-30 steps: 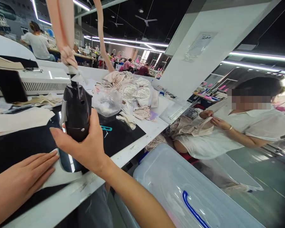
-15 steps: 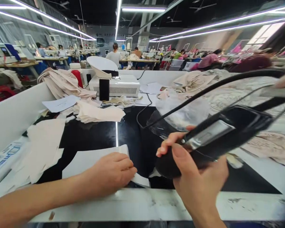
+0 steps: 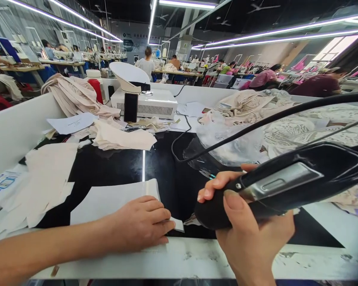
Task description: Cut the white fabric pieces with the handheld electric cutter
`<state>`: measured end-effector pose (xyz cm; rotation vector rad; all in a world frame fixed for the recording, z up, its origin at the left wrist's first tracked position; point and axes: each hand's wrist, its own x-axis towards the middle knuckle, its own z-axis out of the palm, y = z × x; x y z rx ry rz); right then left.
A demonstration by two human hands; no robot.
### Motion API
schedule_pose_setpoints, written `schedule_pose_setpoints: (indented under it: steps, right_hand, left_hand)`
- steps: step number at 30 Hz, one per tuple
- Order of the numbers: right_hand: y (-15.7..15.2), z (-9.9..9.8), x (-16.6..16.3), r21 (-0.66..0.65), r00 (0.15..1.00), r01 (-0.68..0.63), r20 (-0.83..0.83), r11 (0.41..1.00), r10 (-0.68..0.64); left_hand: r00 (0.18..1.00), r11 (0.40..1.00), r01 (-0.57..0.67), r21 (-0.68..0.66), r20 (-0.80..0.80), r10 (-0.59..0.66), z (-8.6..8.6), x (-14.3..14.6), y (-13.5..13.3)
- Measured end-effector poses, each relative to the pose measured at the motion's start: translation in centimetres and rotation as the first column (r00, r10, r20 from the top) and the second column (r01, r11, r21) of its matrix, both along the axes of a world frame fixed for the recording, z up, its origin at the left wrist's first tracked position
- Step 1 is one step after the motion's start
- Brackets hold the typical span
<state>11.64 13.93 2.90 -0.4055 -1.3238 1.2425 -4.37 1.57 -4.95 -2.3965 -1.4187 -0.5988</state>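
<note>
My right hand [image 3: 250, 226] is wrapped round the rounded end of a black corded hand tool [image 3: 283, 186] with a silver metal plate on its side. The tool tilts up to the right, past the frame edge, above the bench. My left hand [image 3: 146, 218] lies with bent fingers over the right edge of a stack of white cut pieces [image 3: 107, 198] near the front of the bench. A narrow pale end [image 3: 178, 225] of the stack shows past its fingertips. Under the tool's rounded end, a small light scrap [image 3: 191, 219] is partly hidden.
A black mat [image 3: 119, 167] covers the bench middle. Cream fabric pieces [image 3: 47, 171] lie left, lace fabric [image 3: 298, 127] right. Behind stand a white vented box [image 3: 155, 107] and a phone [image 3: 130, 107]. A plastic bag [image 3: 229, 139] lies under the tool's black cable [image 3: 244, 134]. Co-workers sit beyond.
My right hand and the tool have shifted slightly right, and the tool's far end swings lower and nearer. My left hand stays on the stack. The view has tilted and shifted a little.
</note>
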Motion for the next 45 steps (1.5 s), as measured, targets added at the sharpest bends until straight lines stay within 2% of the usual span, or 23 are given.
schedule_pose_setpoints:
  steps: [4,10,13,22,33,45]
  right_hand:
    - [0.3,0.0,-0.2,0.005,1.000,0.010,-0.024,1.000,-0.010]
    - [0.4,0.0,-0.2,0.003,1.000,0.002,-0.020,1.000,-0.002]
    - [0.3,0.0,-0.1,0.004,1.000,-0.003,-0.020,1.000,0.003]
    - [0.3,0.0,-0.2,-0.012,0.999,-0.021,-0.036,1.000,0.020]
    - [0.6,0.0,-0.3,0.006,0.998,-0.048,-0.046,0.999,0.048]
    - [0.2,0.9,-0.3,0.021,0.995,-0.057,-0.075,0.998,0.058]
  left_hand:
    - [1.000,1.000,-0.001,-0.008,-0.013,0.001,0.0,0.0,-0.1]
    - [0.999,0.997,0.024,0.076,0.024,-0.025,0.0,0.5,-0.1]
    - [0.999,0.997,0.045,0.065,0.026,-0.047,0.1,0.8,0.0]
    - [1.000,0.998,-0.006,0.069,0.021,0.005,0.0,1.1,0.3]
    - [1.000,0.999,-0.004,0.052,0.006,0.004,0.2,1.2,0.2]
    - [1.000,0.998,-0.019,0.061,0.018,0.018,0.0,1.3,0.1]
